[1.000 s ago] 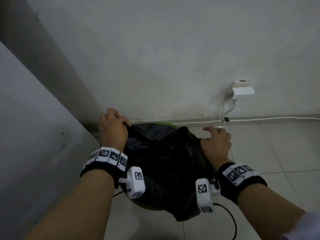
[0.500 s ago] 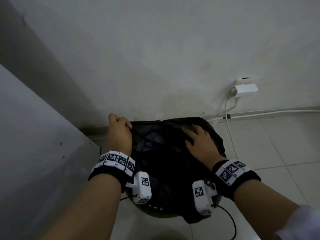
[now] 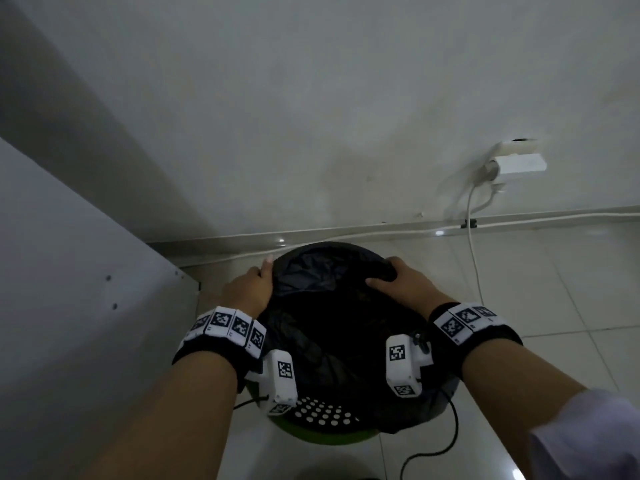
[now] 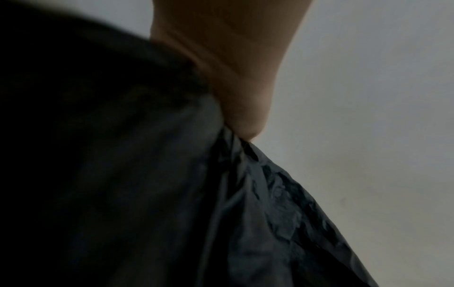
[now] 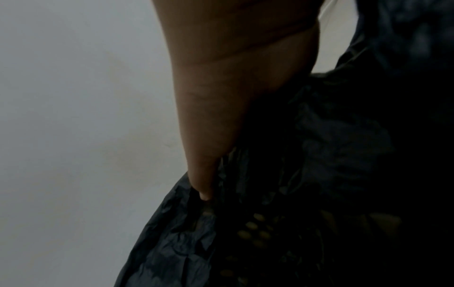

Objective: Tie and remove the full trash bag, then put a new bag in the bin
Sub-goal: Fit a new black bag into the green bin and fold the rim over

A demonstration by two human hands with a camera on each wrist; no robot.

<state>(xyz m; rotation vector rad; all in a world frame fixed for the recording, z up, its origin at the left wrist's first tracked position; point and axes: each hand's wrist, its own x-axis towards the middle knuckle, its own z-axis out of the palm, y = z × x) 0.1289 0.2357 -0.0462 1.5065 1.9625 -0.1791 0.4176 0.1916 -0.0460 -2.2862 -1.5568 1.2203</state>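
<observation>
A black trash bag [image 3: 332, 306] lies open inside a round green bin [image 3: 322, 439] with a dotted wall, its edge folded over the far rim. My left hand [image 3: 247, 289] grips the bag's edge at the far-left rim, thumb up and fingers hidden outside the bin. At the far-right rim my right hand [image 3: 405, 285] holds the bag's edge, thumb inside and fingers over the top. The left wrist view shows the left hand [image 4: 233, 68] pressed into crinkled bag [image 4: 245, 223]. In the right wrist view, the right hand [image 5: 221, 106] pinches the bag [image 5: 172, 242].
A grey cabinet panel [image 3: 69, 289] stands close on the left, and a white wall [image 3: 311, 98] is right behind the bin. A wall socket with a white plug [image 3: 512, 161] and its cable [image 3: 472, 244] are at right. A black cable [image 3: 446, 441] lies on the tiled floor [image 3: 554, 289].
Both hands have moved down and out to the far rim, pulling the bag's edge down over it. The bag's mouth, bunched and raised before, now spreads wide across the bin.
</observation>
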